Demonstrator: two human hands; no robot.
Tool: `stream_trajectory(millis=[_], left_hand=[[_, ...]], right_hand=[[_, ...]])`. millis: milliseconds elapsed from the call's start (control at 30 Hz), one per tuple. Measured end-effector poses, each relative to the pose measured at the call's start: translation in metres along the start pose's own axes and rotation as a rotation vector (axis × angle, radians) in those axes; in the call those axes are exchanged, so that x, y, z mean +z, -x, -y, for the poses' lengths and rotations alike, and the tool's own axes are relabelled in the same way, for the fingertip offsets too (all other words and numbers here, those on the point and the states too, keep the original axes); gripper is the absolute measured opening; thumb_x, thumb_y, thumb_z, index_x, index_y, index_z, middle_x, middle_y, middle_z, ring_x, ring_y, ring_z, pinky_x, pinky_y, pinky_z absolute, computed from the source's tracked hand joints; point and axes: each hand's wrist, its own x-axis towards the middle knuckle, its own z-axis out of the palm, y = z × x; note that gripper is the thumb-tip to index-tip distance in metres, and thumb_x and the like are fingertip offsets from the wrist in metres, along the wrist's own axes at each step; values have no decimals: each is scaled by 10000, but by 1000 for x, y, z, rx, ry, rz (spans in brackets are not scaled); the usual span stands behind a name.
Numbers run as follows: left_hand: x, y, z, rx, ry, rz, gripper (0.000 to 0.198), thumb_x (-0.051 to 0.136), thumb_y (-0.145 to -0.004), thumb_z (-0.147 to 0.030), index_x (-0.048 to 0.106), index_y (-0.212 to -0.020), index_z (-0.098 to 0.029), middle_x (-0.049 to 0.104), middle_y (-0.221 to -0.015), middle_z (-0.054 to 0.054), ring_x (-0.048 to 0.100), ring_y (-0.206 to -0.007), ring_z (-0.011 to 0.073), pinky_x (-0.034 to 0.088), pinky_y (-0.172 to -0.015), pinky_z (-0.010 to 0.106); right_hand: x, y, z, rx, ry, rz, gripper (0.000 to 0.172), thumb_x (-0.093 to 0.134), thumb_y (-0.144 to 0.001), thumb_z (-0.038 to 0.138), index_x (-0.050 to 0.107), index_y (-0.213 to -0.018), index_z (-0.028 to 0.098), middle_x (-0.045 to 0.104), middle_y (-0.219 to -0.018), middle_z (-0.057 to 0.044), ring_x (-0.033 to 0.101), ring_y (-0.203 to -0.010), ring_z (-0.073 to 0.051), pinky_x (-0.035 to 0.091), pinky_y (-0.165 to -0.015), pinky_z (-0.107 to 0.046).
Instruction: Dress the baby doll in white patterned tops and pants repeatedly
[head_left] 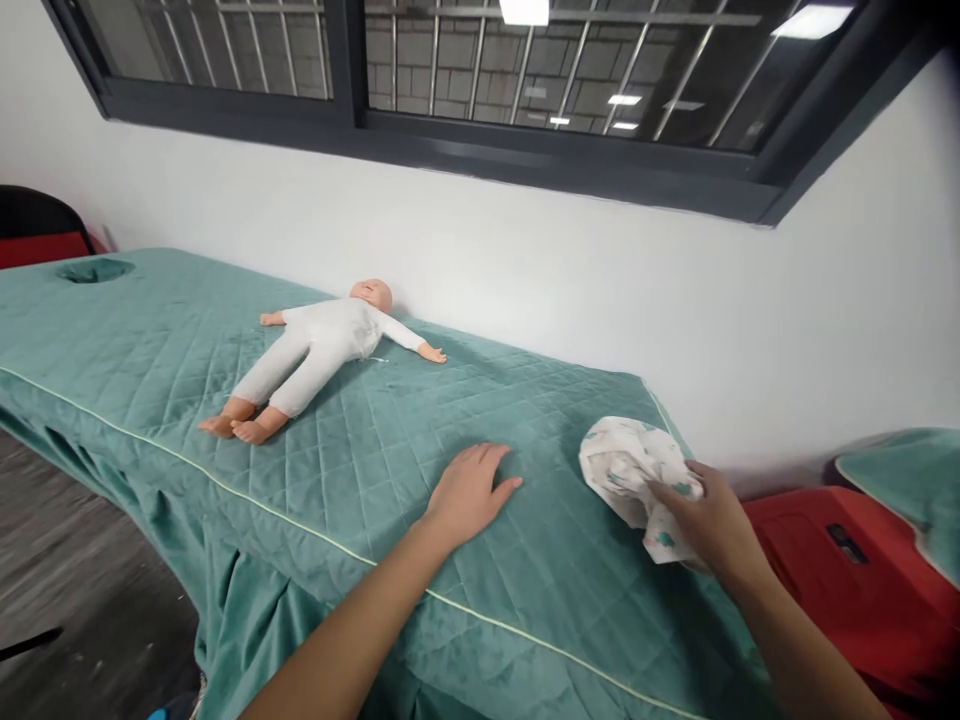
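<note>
A bunched white cloth [626, 462] with a green leafy print is pinched in my right hand [709, 515], at the right end of the green quilted bed cover [360, 470]. My left hand [472, 492] holds nothing; its fingers are apart and rest on or just over the cover, left of the cloth. Farther back lies a baby doll [326, 340] on its back, its body white and its head toward the wall. Its arms are spread out and its bare feet point toward the front edge. Neither hand touches the doll.
A white wall with a dark-framed window [525, 165] runs along the bed's far side. On the right sits a red plastic chair [847, 580] with green fabric [911, 480] over it. A black and red chair [41, 228] stands far left. The bed has a face hole [95, 270].
</note>
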Motion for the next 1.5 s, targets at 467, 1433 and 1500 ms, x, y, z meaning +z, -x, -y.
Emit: stream_trajectory(millis=[467,1433,1500], left_hand=[[-12,-1,22,-167,890,-317,765,786,-752,-327,444,-1433,-263,446,-1506,81,418,-1380,288,323,-1155,402],[-15,-7,32,-470,1475,-473,320,712,-793,-366,725,-993,-117,755,-1022,84,694,-977,237,474,-981,360],[-17,-8,34,-479,1549,-493,345,684,-827,-385,706,-1041,-115,734,-1116,105,671,-1082,257,464,-1029,379]], right_hand=[[34,26,193,198,-828,631,456,662,-788,438,619,-1159,176,717,-904,-75,655,-717,-215,514,-607,-316],[84,81,165,-418,-327,306,513,700,-762,315,549,-1242,218,654,-1231,-88,598,-1156,-289,462,-1001,-453],[73,81,160,-317,-402,271,465,703,-763,344,584,-1190,200,694,-1156,-84,640,-1074,-275,488,-961,-433]])
